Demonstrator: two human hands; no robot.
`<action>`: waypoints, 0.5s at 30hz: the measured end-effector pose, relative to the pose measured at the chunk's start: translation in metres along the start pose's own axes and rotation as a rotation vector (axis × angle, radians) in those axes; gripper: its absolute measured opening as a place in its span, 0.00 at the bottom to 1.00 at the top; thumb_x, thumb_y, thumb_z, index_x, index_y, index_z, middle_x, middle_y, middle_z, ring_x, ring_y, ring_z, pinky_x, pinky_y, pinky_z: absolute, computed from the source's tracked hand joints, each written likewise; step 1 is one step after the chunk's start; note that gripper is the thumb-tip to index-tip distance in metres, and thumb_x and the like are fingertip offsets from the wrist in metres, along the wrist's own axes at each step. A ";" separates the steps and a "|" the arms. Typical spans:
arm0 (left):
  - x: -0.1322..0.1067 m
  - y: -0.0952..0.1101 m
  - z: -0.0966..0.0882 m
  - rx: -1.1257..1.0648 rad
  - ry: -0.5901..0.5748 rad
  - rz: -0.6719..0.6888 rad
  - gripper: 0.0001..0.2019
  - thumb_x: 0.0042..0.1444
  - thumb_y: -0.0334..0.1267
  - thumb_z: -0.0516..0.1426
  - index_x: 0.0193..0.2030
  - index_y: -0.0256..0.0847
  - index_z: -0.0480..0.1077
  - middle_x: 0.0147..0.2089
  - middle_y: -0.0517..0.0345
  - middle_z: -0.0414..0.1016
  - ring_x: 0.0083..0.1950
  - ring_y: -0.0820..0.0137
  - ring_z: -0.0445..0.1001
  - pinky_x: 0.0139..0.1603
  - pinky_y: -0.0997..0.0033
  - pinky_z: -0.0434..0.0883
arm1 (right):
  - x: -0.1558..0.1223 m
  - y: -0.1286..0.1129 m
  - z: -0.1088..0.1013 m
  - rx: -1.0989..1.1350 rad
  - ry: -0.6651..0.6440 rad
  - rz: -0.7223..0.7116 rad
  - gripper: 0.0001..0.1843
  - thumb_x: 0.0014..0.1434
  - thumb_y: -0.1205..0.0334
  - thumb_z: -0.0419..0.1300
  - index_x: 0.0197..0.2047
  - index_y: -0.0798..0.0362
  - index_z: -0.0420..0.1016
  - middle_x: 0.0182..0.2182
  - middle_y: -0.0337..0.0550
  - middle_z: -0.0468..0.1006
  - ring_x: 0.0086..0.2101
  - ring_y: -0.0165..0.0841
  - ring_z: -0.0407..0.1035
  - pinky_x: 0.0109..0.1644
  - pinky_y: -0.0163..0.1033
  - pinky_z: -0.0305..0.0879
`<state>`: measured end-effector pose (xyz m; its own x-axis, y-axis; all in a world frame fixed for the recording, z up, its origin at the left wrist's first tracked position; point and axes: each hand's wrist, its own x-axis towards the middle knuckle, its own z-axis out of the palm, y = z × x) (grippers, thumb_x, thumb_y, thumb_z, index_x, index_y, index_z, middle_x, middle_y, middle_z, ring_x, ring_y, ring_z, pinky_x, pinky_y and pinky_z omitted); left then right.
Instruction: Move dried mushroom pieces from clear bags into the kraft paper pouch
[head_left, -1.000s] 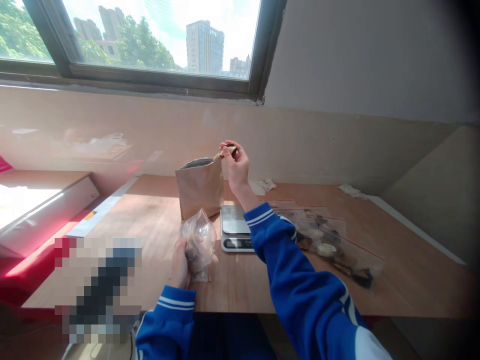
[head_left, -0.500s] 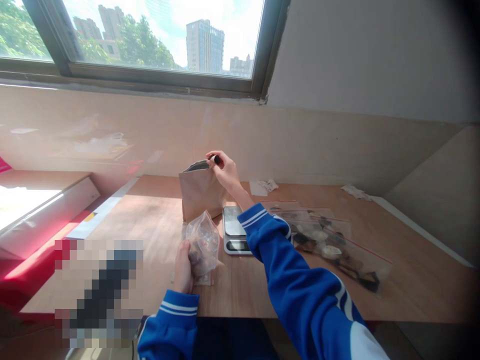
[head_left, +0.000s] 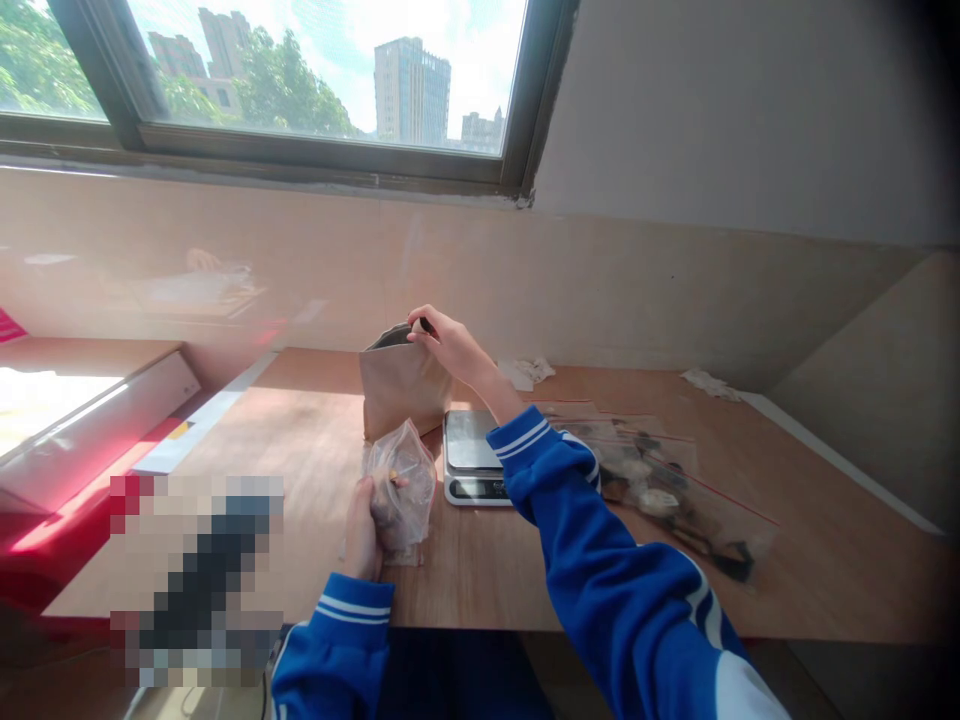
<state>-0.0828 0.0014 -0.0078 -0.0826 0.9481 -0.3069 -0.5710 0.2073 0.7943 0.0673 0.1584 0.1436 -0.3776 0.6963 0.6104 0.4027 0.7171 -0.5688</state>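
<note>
My left hand (head_left: 364,530) grips a clear plastic bag (head_left: 411,465) from its left side, with its mouth up and some brownish contents low inside. Above the rim of an upright kraft paper pouch (head_left: 401,395), my right hand (head_left: 444,340) pinches a small dark and pale piece (head_left: 421,325). The pouch's top gapes; what lies inside is hidden. Just right of the plastic bag sits a kitchen scale (head_left: 469,445) with a metal plate and a dark display, partly covered by my right sleeve.
Several red-edged zip bags (head_left: 679,520) holding dark and pale pieces lie at the right. Crumpled white paper (head_left: 525,372) rests near the wall, another white scrap (head_left: 709,384) farther right. Part of the left front is pixelated. A window (head_left: 330,150) is above the table (head_left: 480,590).
My right hand has shifted slightly, still over the pouch's rim with its small piece, which has turned. The plastic bag in my left hand has changed shape a little.
</note>
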 end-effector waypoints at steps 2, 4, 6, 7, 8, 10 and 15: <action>-0.002 0.002 0.002 -0.028 0.015 -0.010 0.19 0.52 0.51 0.55 0.35 0.34 0.73 0.26 0.51 0.77 0.21 0.69 0.71 0.21 0.69 0.72 | -0.001 -0.003 0.002 -0.148 -0.032 -0.006 0.12 0.66 0.59 0.49 0.48 0.52 0.69 0.36 0.41 0.75 0.37 0.33 0.68 0.43 0.37 0.63; -0.002 0.003 0.003 -0.043 0.045 0.013 0.17 0.52 0.49 0.56 0.35 0.35 0.73 0.27 0.52 0.78 0.21 0.70 0.70 0.21 0.71 0.71 | -0.001 -0.004 0.005 -0.277 -0.068 -0.061 0.14 0.68 0.59 0.48 0.50 0.53 0.70 0.41 0.45 0.76 0.42 0.36 0.67 0.49 0.41 0.62; -0.002 0.003 0.004 -0.045 0.057 0.038 0.16 0.51 0.48 0.57 0.35 0.36 0.73 0.28 0.53 0.78 0.21 0.71 0.69 0.20 0.73 0.70 | -0.002 -0.004 0.010 -0.367 -0.080 -0.118 0.15 0.68 0.60 0.47 0.52 0.54 0.70 0.46 0.48 0.75 0.46 0.38 0.66 0.55 0.45 0.59; -0.001 0.003 0.004 -0.045 0.056 0.040 0.16 0.52 0.49 0.57 0.35 0.36 0.73 0.28 0.53 0.78 0.21 0.71 0.69 0.19 0.73 0.69 | -0.004 -0.005 0.011 -0.400 -0.071 -0.131 0.16 0.69 0.61 0.47 0.54 0.54 0.70 0.48 0.49 0.74 0.48 0.39 0.65 0.57 0.47 0.58; -0.001 0.003 0.004 -0.047 0.056 0.036 0.17 0.52 0.49 0.57 0.36 0.36 0.73 0.28 0.53 0.77 0.21 0.71 0.69 0.19 0.73 0.69 | -0.006 -0.005 0.012 -0.424 -0.053 -0.132 0.17 0.69 0.62 0.46 0.55 0.54 0.69 0.50 0.51 0.73 0.50 0.40 0.64 0.59 0.47 0.56; 0.000 0.003 0.004 -0.050 0.056 0.025 0.18 0.52 0.51 0.56 0.36 0.35 0.74 0.28 0.52 0.77 0.22 0.70 0.69 0.20 0.71 0.68 | -0.012 -0.009 0.013 -0.444 -0.004 -0.119 0.18 0.68 0.63 0.46 0.57 0.52 0.68 0.54 0.51 0.70 0.54 0.41 0.60 0.61 0.48 0.55; 0.001 0.001 0.000 -0.021 0.058 0.030 0.18 0.52 0.51 0.55 0.35 0.35 0.74 0.26 0.54 0.76 0.21 0.71 0.68 0.20 0.71 0.67 | -0.041 -0.033 0.003 -0.300 0.157 -0.051 0.19 0.64 0.68 0.48 0.56 0.47 0.68 0.57 0.47 0.66 0.57 0.41 0.58 0.62 0.52 0.53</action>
<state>-0.0834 0.0030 -0.0075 -0.1467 0.9381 -0.3137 -0.5842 0.1737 0.7928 0.0671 0.1062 0.1359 -0.2799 0.6299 0.7245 0.6229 0.6934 -0.3622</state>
